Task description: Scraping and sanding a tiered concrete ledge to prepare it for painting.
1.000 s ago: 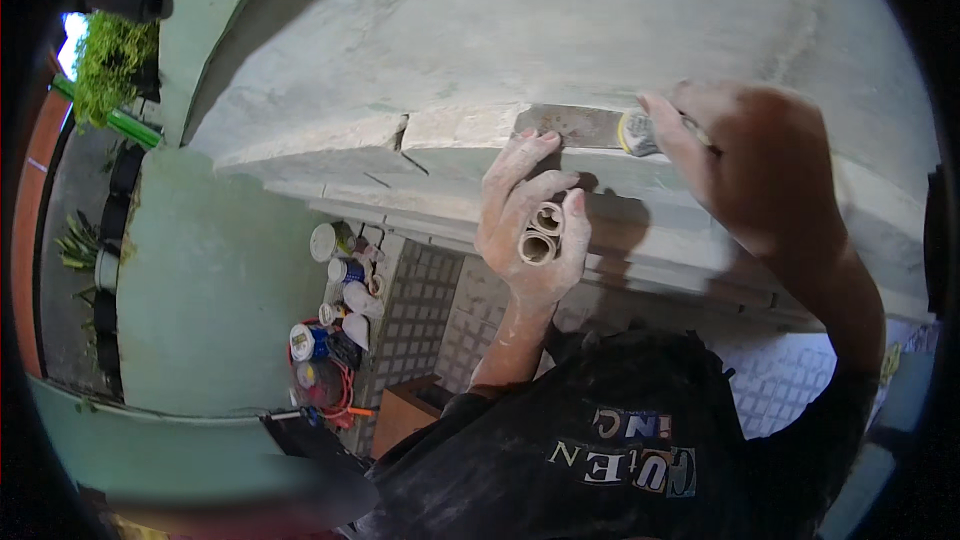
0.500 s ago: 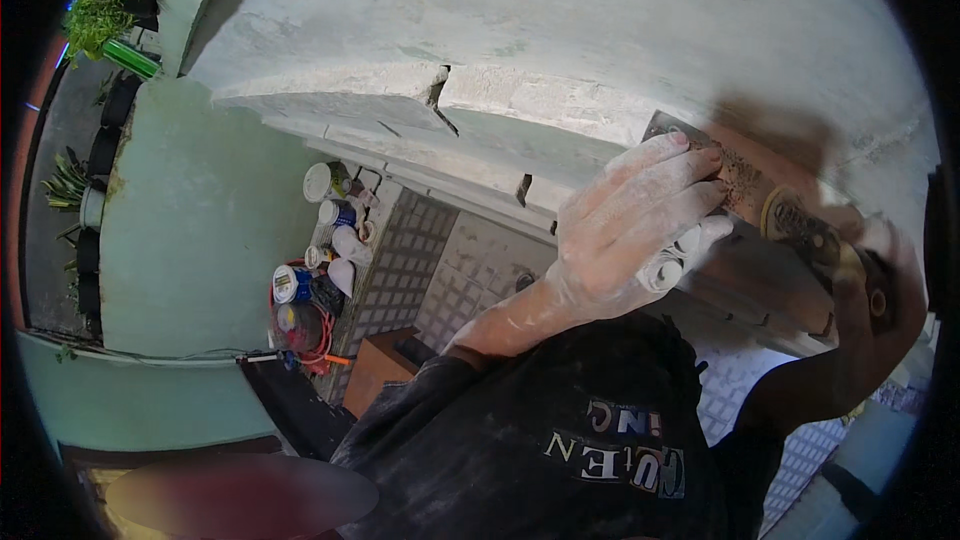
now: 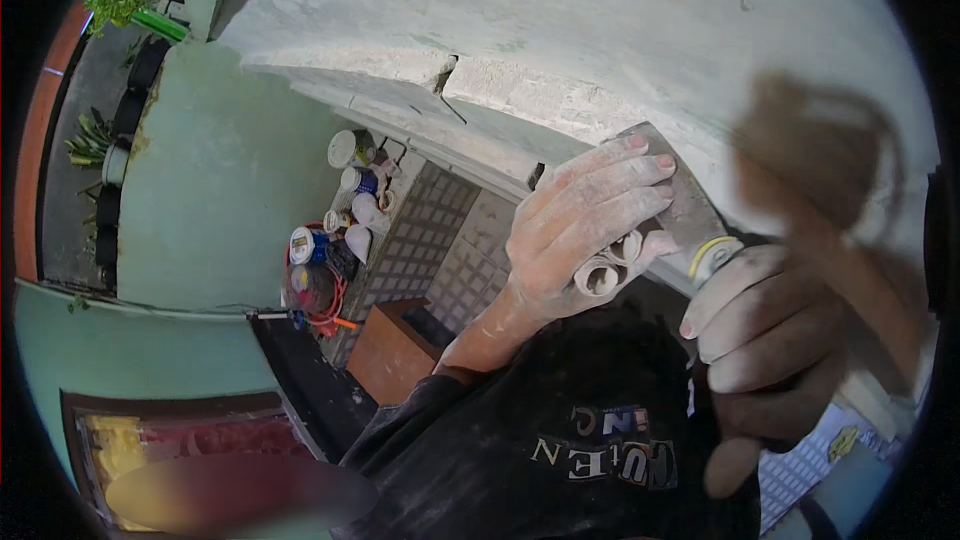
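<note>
My left hand (image 3: pixel 590 210), coated in white dust, is closed around rolled white sheet-like material (image 3: pixel 598 278) whose round ends show below the fingers. Its fingertips lie over the flat grey blade of a scraper (image 3: pixel 690 202), near the blade's far end. My right hand (image 3: pixel 765 330) wraps round the scraper's handle, just behind a yellow ring. The blade is next to the rough, whitish edge of a plastered ledge (image 3: pixel 540 90). What else the left palm covers is hidden.
Pale plastered wall (image 3: pixel 620 0) rises beyond my hands, with a dark shadow at right. Lower left, several paint buckets (image 3: pixel 308 245), bags and a red hose (image 3: pixel 335 310) stand by a green wall (image 3: pixel 220 190). A brown box (image 3: pixel 395 350) sits nearby; potted plants (image 3: pixel 95 140) are at far left.
My left hand has shifted left and slightly down. My right hand has moved left and down with the scraper, and the blade has swung steeper. The view has turned slightly.
</note>
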### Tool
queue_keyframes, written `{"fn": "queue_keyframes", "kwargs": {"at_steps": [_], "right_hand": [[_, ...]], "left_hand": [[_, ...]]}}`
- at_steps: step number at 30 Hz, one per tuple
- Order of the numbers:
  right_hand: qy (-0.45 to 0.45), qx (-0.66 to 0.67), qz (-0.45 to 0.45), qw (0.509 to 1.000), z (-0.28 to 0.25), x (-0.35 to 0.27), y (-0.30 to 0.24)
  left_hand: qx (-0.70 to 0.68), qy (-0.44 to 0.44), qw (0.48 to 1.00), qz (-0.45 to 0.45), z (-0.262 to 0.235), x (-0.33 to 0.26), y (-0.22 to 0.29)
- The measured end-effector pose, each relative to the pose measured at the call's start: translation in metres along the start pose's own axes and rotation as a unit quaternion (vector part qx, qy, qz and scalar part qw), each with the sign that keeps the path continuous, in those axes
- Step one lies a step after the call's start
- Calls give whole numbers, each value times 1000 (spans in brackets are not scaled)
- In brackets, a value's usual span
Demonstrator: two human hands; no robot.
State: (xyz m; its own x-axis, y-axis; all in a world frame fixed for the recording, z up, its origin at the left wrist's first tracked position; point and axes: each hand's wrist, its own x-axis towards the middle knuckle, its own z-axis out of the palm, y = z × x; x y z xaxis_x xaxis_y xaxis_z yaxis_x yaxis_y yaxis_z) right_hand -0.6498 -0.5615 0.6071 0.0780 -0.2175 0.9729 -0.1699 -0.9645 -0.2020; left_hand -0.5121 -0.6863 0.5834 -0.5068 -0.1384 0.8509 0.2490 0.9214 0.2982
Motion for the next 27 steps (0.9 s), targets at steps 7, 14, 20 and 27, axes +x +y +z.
{"fn": "queue_keyframes", "kwargs": {"at_steps": [7, 14, 20, 27], "right_hand": [[132, 23, 3, 991, 26, -10, 3], [163, -36, 34, 985, 38, 8, 2], [189, -86, 97, 974, 54, 19, -11], [238, -77, 111, 962, 66, 33, -13]], "left_hand": [[-6, 19, 1000, -20, -4, -4, 9], [-10, 15, 999, -31, -8, 6, -1], [-50, -17, 998, -20, -22, 6, -4], [-110, 40, 993, 25, -10, 3, -21]]}}
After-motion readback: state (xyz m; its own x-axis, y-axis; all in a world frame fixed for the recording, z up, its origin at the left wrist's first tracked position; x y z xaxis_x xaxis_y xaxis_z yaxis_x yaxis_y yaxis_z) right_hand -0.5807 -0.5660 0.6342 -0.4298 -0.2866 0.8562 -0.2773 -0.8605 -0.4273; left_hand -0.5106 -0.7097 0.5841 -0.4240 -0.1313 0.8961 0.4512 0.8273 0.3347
